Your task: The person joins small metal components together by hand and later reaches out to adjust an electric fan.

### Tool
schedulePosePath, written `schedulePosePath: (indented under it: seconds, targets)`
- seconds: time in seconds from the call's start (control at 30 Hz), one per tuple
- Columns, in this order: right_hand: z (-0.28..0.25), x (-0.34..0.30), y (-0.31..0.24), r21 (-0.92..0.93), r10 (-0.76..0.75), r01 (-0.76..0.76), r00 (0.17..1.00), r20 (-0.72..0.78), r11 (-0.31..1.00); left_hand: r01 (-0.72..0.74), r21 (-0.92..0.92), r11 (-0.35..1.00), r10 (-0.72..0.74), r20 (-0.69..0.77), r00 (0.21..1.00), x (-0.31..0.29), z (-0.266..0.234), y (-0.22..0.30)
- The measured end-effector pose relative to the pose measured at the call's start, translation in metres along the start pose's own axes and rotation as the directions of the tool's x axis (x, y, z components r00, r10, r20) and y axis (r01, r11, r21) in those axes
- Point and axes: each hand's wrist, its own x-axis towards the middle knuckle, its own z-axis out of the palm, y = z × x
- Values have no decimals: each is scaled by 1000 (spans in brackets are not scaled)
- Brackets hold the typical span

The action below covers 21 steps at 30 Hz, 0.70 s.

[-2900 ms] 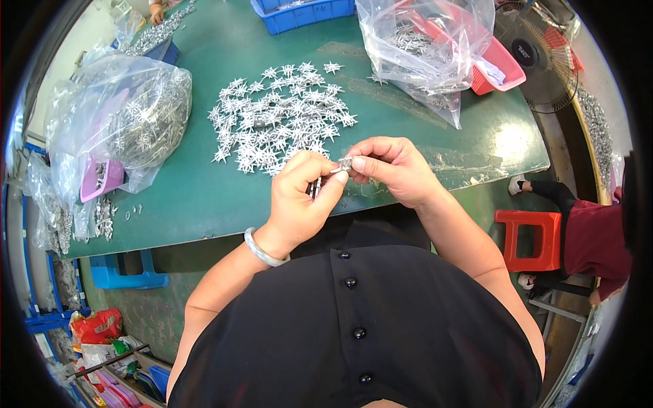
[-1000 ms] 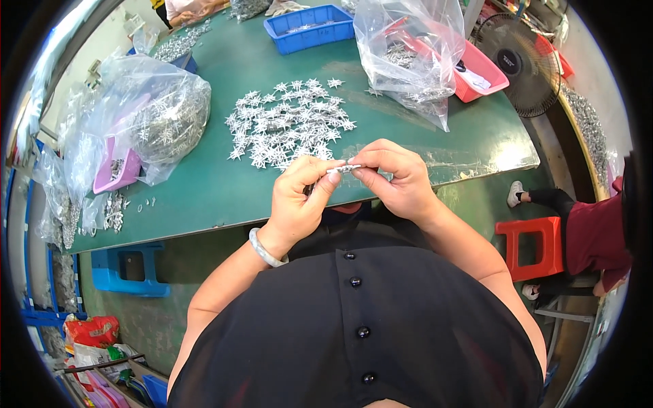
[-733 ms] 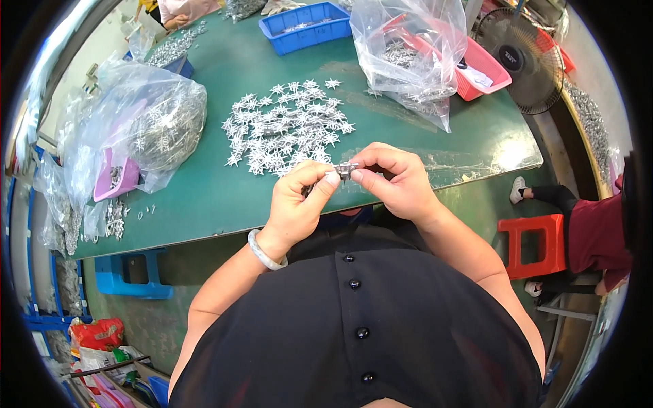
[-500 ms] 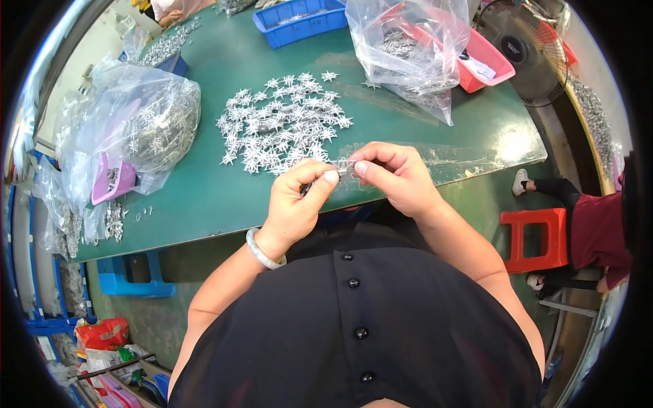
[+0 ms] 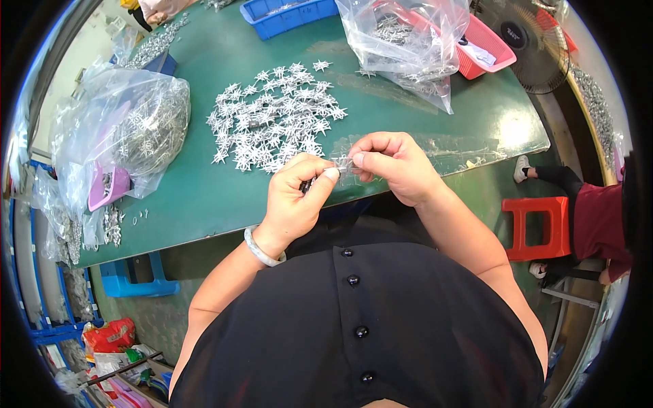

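Note:
My left hand (image 5: 297, 194) is closed, its thumb and forefinger pinching one end of a small silver metal piece (image 5: 343, 163). Something dark shows inside its curled fingers, too covered to name. My right hand (image 5: 398, 166) pinches the other end of the silver piece between thumb and fingertips, so the piece spans the small gap between both hands. Just beyond them, on the green table (image 5: 204, 197), spreads a pile of spiky, star-like silver metal pieces (image 5: 272, 119). A pale bracelet (image 5: 260, 249) circles my left wrist.
Clear plastic bags of metal pieces lie at left (image 5: 146, 136) and far right (image 5: 408, 47). A pink basket (image 5: 500, 51), blue tray (image 5: 289, 24) and purple scoop (image 5: 109, 187) are nearby. A fan (image 5: 524, 41), red stool (image 5: 537, 228) and seated person (image 5: 598, 221) are at right.
My right hand has shifted slightly up and its fingers are resettled on the silver piece. The view has tilted a little; the left hand keeps its pinch.

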Motion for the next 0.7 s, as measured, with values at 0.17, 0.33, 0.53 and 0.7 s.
schedulePosePath:
  seconds: [0.17, 0.33, 0.53, 0.7]
  targets:
    - [1, 1, 0, -4, 58, -58, 998, -14, 998, 43, -32, 999, -43, 10, 999, 0, -1, -1]
    - [3, 3, 0, -3, 90, -90, 996, 4, 996, 39, -47, 998, -37, 44, 998, -3, -4, -8]
    - [2, 6, 2, 23, 151, -151, 988, 1, 988, 192, -202, 960, -181, 73, 981, -5, -3, -9]
    - [0, 8, 4, 61, 177, -178, 984, 13, 982, 399, -384, 833, -385, 116, 916, -4, -5, -4]
